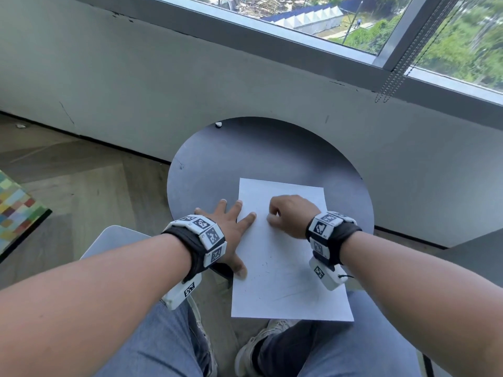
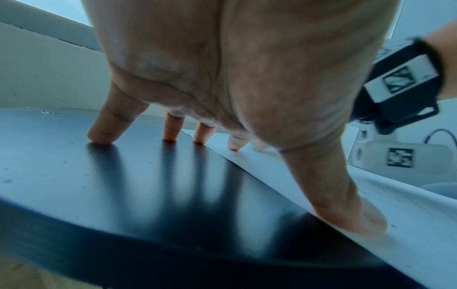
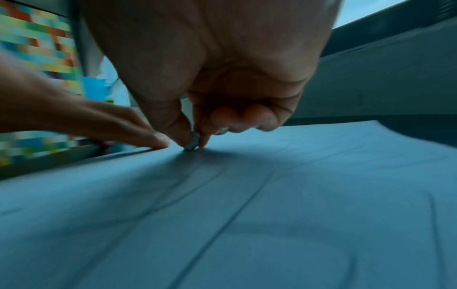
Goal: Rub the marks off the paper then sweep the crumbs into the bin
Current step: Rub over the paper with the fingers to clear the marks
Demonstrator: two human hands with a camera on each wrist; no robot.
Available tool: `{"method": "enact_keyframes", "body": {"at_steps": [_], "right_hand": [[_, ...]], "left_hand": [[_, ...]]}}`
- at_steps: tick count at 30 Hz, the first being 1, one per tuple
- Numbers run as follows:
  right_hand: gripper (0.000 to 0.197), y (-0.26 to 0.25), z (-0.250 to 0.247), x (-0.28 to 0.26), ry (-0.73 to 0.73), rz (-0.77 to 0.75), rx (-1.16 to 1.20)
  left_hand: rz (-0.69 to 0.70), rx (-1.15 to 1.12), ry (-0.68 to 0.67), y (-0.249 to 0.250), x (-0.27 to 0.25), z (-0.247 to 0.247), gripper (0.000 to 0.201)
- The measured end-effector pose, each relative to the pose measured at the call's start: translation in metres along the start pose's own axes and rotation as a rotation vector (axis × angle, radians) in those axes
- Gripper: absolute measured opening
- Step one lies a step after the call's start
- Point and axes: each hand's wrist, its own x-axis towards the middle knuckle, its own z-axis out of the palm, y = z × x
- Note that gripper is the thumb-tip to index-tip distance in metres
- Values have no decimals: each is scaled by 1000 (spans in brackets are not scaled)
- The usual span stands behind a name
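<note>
A white sheet of paper [image 1: 288, 257] with faint pencil marks lies on the round dark table [image 1: 245, 153], its near end hanging over the table's edge. My left hand [image 1: 231, 229] lies spread flat, with the thumb and forefinger pressing the paper's left edge [image 2: 321, 185] and the other fingers [image 2: 103, 129] on the bare table. My right hand [image 1: 291, 213] is curled over the upper part of the sheet. In the right wrist view its thumb and forefinger pinch a small grey eraser [image 3: 193, 143] whose tip touches the paper [image 3: 247, 215]. No bin is in view.
A small white lump [image 1: 218, 124] sits at the table's far rim, close to the grey wall under the window. A bead cord [image 1: 402, 61] hangs at the right. My knees in jeans sit under the near edge. A patchwork-coloured object [image 1: 16, 208] stands on the floor at left.
</note>
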Motion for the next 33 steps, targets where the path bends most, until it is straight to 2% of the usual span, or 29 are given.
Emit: {"method": "enact_keyframes", "body": {"at_steps": [3, 5, 10, 12, 14, 18, 20, 23, 29, 31, 33], "right_hand": [[11, 7, -4, 13, 33, 105, -17], [11, -1, -3, 9, 42, 93, -36], [12, -30, 13, -38, -2, -148, -14], [12, -34, 17, -52, -40, -193, -35], [13, -28, 17, -51, -24, -133, -46], [12, 9, 8, -22, 59, 193, 89], [11, 22, 1, -11, 60, 283, 106], [10, 16, 2, -12, 73, 274, 87], [12, -19, 19, -35, 41, 10, 51], [13, -12, 14, -30, 25, 65, 50], [13, 3, 6, -20, 38, 181, 67]], "left_hand": [[-1, -1, -2, 0, -1, -1, 140], [0, 3, -7, 0, -1, -1, 137], [13, 2, -3, 1, -1, -2, 132], [15, -5, -17, 2, -1, -3, 130], [12, 2, -24, 3, -1, -3, 130], [7, 21, -13, 4, -1, -3, 131], [2, 26, -20, 5, -2, -3, 131], [-1, 25, -23, 6, -2, -4, 131], [6, 33, -25, 8, 0, -5, 132], [5, 33, -33, 9, -1, -7, 132], [1, 30, -43, 10, -2, -9, 133]]}}
